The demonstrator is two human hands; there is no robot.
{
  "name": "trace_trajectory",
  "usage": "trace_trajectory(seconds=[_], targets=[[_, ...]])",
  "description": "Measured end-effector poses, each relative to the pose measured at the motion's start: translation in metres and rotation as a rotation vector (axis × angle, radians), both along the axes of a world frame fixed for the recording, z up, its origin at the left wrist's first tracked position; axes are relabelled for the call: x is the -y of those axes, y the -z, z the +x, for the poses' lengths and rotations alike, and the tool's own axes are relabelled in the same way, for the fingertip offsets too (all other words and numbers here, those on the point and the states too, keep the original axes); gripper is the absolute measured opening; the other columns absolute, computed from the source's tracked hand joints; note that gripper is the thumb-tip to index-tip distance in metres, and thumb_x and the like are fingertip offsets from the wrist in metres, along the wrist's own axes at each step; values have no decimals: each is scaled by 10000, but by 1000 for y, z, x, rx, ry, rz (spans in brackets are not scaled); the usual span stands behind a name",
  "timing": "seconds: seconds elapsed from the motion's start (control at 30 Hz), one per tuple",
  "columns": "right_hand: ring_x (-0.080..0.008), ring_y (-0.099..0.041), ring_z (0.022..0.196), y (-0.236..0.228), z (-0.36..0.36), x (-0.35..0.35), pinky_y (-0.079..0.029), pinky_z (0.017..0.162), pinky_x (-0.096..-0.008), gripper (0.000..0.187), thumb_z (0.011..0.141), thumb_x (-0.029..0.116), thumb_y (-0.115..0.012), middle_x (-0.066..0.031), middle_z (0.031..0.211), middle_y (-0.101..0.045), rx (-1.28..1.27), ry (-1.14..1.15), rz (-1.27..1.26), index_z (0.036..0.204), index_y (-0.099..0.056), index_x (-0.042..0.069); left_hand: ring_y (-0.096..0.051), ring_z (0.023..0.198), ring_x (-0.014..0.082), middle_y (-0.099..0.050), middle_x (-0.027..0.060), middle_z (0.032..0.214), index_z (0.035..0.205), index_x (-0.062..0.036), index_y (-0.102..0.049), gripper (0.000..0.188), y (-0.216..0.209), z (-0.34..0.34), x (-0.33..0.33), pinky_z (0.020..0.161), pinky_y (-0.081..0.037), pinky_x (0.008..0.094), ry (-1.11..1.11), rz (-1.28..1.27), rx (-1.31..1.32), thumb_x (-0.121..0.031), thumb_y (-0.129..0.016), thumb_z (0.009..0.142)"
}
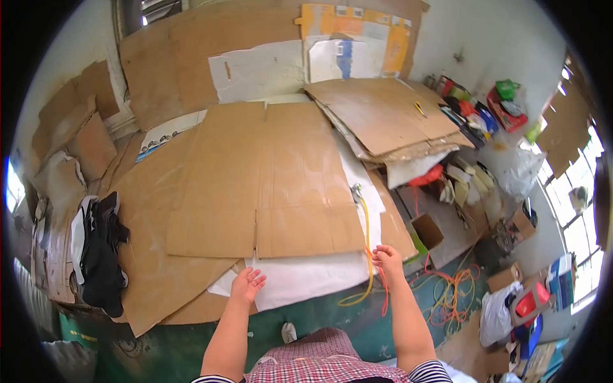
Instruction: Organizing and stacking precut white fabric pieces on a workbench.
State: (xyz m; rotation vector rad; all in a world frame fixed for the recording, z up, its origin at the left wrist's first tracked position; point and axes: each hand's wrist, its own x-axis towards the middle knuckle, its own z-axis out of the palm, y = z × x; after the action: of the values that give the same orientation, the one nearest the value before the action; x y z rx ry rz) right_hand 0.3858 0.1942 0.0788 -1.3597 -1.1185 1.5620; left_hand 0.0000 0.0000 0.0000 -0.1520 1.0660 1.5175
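A large folded-out brown cardboard sheet point(306, 159) lies on the worktable, over white sheet material point(313, 281) that shows along the near edge. Just off that near edge, my left hand point(248, 285) is palm up with its fingers apart, holding nothing. My right hand point(387, 258) is at the sheet's near right corner, its fingers loosely bent and apart. Beside its fingertips run an orange hose point(384, 300) and a yellow hose point(367, 223); I see no grip on either. The yellow hose ends in a small metal fitting point(357, 189) on the white material.
Black cloth point(102, 255) is heaped at the table's left end. Stacked cardboard point(383, 115) at the back right bears a yellow-handled cutter point(420, 110). Tangled hoses point(450, 293) lie on the green floor to the right, near a white bag point(498, 316) and boxes.
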Motion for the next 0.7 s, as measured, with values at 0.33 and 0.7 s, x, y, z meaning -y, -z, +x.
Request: trace_trajectory(seconds=[0.33, 0.7], targets=[[-190, -554, 866, 60, -38, -212, -491, 675, -320, 329, 767, 109, -573, -83, 1024, -544, 343, 103, -13, 1088, -545, 46, -565, 793, 302, -588, 102, 807, 903, -85, -539, 281, -23, 3, -100, 729, -467, 417, -461, -138, 200, -351, -589, 826], [-217, -552, 899, 53, -100, -265, -440, 793, -321, 391, 785, 189, -610, -136, 974, -587, 553, -356, 220, 1105, -528, -19, -583, 589, 175, -597, 63, 691, 782, -29, -587, 201, -97, 14, -127, 541, -471, 294, -714, -271, -301, -225, -580, 826]])
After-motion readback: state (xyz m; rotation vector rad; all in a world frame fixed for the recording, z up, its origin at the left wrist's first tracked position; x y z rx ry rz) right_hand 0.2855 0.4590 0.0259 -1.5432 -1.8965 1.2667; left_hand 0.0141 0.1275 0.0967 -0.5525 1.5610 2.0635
